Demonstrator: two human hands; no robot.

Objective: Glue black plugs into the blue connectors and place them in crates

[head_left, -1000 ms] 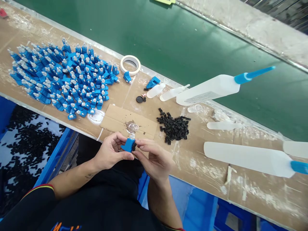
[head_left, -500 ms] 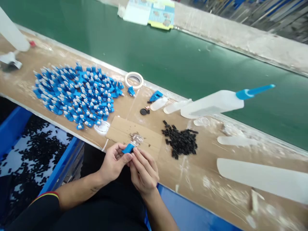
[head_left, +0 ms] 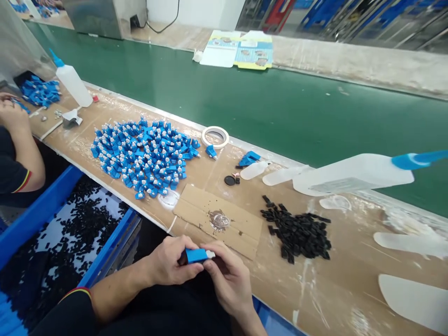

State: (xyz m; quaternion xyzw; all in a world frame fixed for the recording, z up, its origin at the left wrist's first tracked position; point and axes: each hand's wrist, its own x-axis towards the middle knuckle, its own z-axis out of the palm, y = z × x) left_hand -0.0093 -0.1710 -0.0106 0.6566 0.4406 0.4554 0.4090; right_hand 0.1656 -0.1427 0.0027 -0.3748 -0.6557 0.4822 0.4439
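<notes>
My left hand (head_left: 171,262) is closed around the back end of a small blue plastic part (head_left: 196,255) with a white tip, just off the bench's front edge. From the other side, my right hand (head_left: 231,275) grips the same part near its white tip, thumb below and fingers behind. Beyond my hands lies a flat cardboard piece (head_left: 191,201) with a clear, wet-looking blob (head_left: 220,220) on it. A heap of small black pieces (head_left: 301,235) is to its right. To the left spreads a large pile of similar blue parts (head_left: 147,156).
A roll of white tape (head_left: 203,138) lies behind the pile. At the right are a white squeeze bottle (head_left: 350,172) with a blue nozzle and several translucent strips. A blue bin (head_left: 87,273) holds black pieces at lower left. A co-worker's arm (head_left: 26,149) shows at far left.
The view has swung left, bringing the co-worker's arm into sight. My hands have tilted the blue part so it lies nearly level, its white tip pointing right.
</notes>
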